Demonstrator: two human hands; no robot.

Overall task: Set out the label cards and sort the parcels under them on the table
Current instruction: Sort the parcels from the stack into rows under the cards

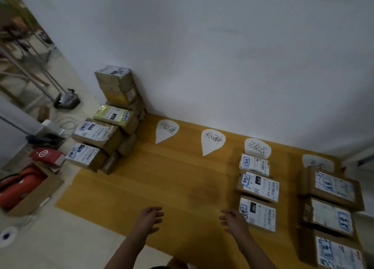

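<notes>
Right of the stacked brown cardboard parcels (112, 127), left hand (150, 218) and right hand (233, 221) hover loose, empty — sorting seemingly midway, that stack next.

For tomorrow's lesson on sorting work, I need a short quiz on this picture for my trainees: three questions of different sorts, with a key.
1. True or false: the left hand and the right hand each grip a parcel.
2. Multiple choice: how many label cards lie on the table? A two, B four, C six.
3. Fill in: the pile of unsorted parcels stands beside the table's ____ end.

Key: 1 false, both hands are open and hold nothing; 2 B; 3 left.
</notes>
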